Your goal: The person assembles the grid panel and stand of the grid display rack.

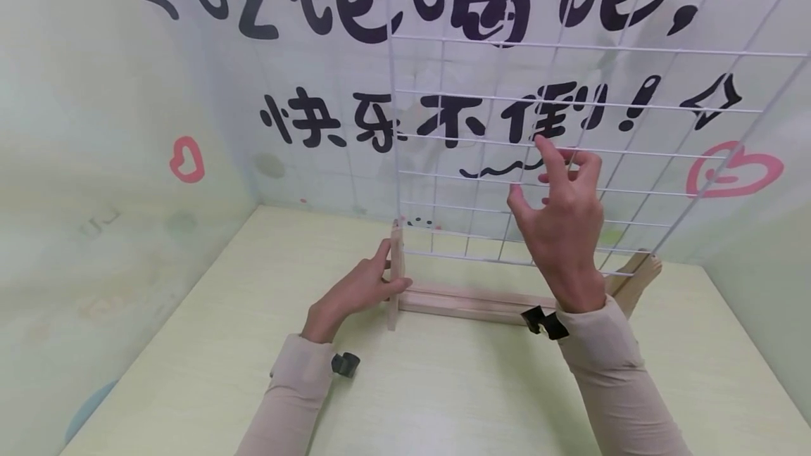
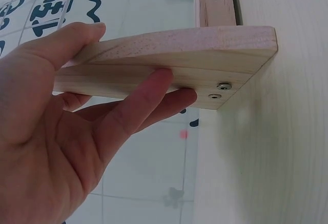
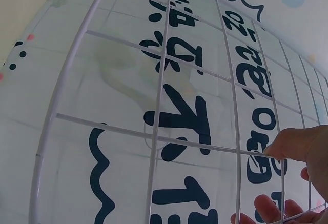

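A white wire grid panel (image 1: 478, 139) stands upright, leaning a little, on a light wooden base. My left hand (image 1: 362, 286) grips the wooden end piece (image 1: 396, 259) at the left. In the left wrist view, the thumb lies along one edge of that end piece, fingers against its outer face near two screws (image 2: 224, 86). My right hand (image 1: 565, 231) is at the middle of the grid, fingers bent around its wires. The right wrist view shows the thumb (image 3: 294, 144) against a wire and other fingers partly behind the mesh.
A wooden crossbar (image 1: 469, 307) joins the left end piece to a second wooden end piece (image 1: 638, 280) at the right. The stand sits on a pale table (image 1: 443, 385). Behind it is a light wall sheet (image 1: 304, 181) with black lettering and pink hearts.
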A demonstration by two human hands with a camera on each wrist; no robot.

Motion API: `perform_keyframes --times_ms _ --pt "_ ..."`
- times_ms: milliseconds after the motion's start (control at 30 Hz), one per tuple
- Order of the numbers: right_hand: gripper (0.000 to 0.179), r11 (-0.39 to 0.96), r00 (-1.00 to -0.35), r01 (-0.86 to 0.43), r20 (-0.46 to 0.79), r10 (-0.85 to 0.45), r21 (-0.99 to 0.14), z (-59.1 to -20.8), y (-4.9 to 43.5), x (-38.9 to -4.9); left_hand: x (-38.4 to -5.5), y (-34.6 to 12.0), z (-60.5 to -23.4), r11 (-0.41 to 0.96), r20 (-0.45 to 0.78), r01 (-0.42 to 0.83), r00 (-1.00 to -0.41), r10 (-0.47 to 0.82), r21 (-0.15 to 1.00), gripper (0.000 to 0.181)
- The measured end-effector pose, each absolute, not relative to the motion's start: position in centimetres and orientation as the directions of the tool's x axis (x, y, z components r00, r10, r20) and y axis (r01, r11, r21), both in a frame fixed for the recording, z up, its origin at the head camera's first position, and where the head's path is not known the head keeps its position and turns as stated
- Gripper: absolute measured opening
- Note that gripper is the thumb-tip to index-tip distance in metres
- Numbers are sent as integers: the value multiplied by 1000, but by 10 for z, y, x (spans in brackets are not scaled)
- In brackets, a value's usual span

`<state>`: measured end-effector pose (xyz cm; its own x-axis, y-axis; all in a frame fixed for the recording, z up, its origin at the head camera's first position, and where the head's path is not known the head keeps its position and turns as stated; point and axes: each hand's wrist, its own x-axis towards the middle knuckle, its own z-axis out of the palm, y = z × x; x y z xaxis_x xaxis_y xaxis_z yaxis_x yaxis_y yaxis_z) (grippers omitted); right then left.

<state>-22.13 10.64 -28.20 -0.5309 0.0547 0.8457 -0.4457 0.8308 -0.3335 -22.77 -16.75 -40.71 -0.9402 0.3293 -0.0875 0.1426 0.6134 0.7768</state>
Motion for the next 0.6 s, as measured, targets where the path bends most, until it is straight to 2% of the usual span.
perform_keyframes --times_ms 367,600 --pt "54 821 -537 -445 840 74 -357 -289 111 -221 -229 -164 -407 604 -97 147 -930 353 783 75" --pt "53 819 -525 -458 849 65 -346 -292 109 -222 -228 -167 -405 630 -109 147 -931 348 762 73"
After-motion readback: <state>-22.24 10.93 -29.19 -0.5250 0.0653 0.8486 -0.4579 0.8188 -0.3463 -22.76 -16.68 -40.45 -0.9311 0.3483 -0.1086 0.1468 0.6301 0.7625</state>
